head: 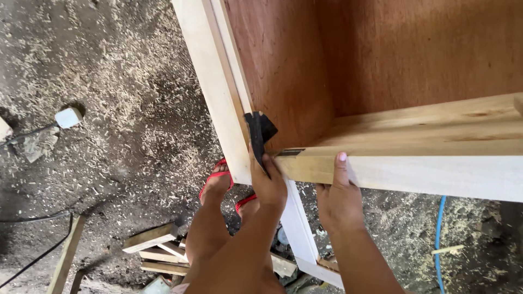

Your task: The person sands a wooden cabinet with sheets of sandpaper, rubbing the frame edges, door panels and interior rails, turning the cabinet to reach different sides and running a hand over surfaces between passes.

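My left hand (268,182) grips a small black tool (258,133), a square-like piece, pressed into the inside corner of a wooden cabinet frame (215,92). My right hand (339,196) holds the pale horizontal rail (436,174) from below, its thumb resting up on the rail's front face. The rail meets the pale upright at the corner where the black tool sits. Reddish-brown plywood panels (305,65) form the inside of the cabinet behind the frame.
The ground (125,109) is covered in wood shavings. My feet in red sandals (217,177) stand below the frame. Wood offcuts (155,245) lie at lower left. A white plug (68,117) with cables lies left, and a blue hose (439,228) runs at lower right.
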